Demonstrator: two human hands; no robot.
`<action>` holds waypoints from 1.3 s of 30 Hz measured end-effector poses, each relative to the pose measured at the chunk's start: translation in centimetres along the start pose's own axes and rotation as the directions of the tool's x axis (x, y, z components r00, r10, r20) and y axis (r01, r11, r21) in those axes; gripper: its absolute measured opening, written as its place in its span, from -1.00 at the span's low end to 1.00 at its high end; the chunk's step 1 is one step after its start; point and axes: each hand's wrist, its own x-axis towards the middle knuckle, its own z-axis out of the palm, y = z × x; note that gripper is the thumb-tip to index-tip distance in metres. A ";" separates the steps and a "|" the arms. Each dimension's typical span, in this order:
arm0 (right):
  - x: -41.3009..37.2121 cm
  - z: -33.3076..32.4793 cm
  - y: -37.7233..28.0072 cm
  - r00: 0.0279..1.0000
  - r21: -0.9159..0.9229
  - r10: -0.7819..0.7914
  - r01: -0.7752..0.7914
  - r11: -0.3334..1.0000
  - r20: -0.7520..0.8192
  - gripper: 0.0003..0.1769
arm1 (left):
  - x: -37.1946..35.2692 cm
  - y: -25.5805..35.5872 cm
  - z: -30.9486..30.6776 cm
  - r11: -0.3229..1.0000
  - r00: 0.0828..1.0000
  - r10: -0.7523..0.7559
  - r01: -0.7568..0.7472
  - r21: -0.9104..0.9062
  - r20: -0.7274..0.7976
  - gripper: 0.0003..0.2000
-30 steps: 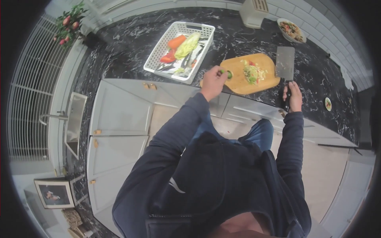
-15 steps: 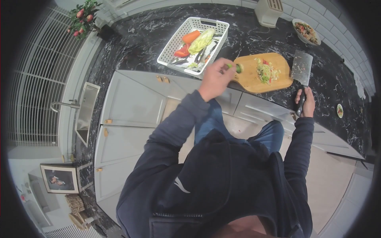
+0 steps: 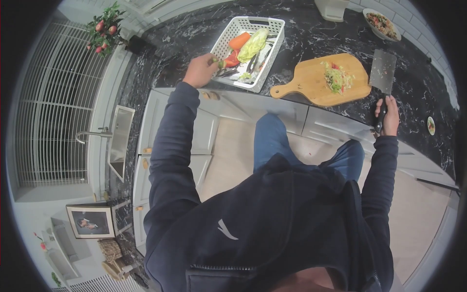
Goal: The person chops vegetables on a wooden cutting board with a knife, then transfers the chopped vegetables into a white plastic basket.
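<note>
Over the near left edge of the white basket (image 3: 258,86), my left hand (image 3: 200,71) is closed on a small green vegetable piece (image 3: 222,64). Inside the basket lie a carrot (image 3: 239,40), a red pepper (image 3: 232,59) and a pale green leafy cabbage (image 3: 253,45). My right hand (image 3: 389,116) grips the black handle of a cleaver (image 3: 383,70), whose blade has food bits on it and rests at the board's right side. Chopped green and red vegetables (image 3: 336,79) lie in a pile on the wooden cutting board (image 3: 311,73).
A bowl of mixed food (image 3: 381,25) stands at the back right, near a knife block (image 3: 332,9). A small oval dish (image 3: 431,125) sits at the far right of the dark counter (image 3: 194,36). To the left is a sink (image 3: 119,141) with a tap.
My left hand has moved left from the board's handle to the basket, carrying the green vegetable piece. The right hand still holds the cleaver beside the board. The whole view has shifted slightly.
</note>
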 end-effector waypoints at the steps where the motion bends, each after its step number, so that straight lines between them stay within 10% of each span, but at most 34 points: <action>1: 0.0 0.0 0.1 1.000 -0.001 0.006 -0.006 1.000 -0.002 -0.84 | 0.4 -0.4 0.3 0.996 0.999 0.021 -0.024 0.089 0.044 -0.73; 12: 0.2 0.1 0.2 1.000 -0.068 -0.002 0.002 0.998 -0.007 -0.86 | 2.7 2.5 1.2 0.820 0.950 -0.123 -0.066 0.569 0.287 -0.79; 21: 0.0 0.7 -0.3 1.000 -0.087 0.018 -0.019 0.996 -0.013 -0.84 | 6.0 2.9 4.0 0.904 0.991 0.113 -0.132 0.407 0.070 -0.73; 33: 0.0 1.1 -0.3 0.999 -0.084 0.004 -0.008 0.996 -0.051 -0.86 | 10.1 7.6 6.5 0.892 0.998 -0.049 0.028 0.450 0.035 -0.67; 39: 0.0 1.1 -0.4 0.998 -0.101 0.014 -0.020 0.995 -0.054 -0.89 | 11.2 7.2 2.5 0.966 0.961 -0.230 0.207 0.152 0.152 -0.47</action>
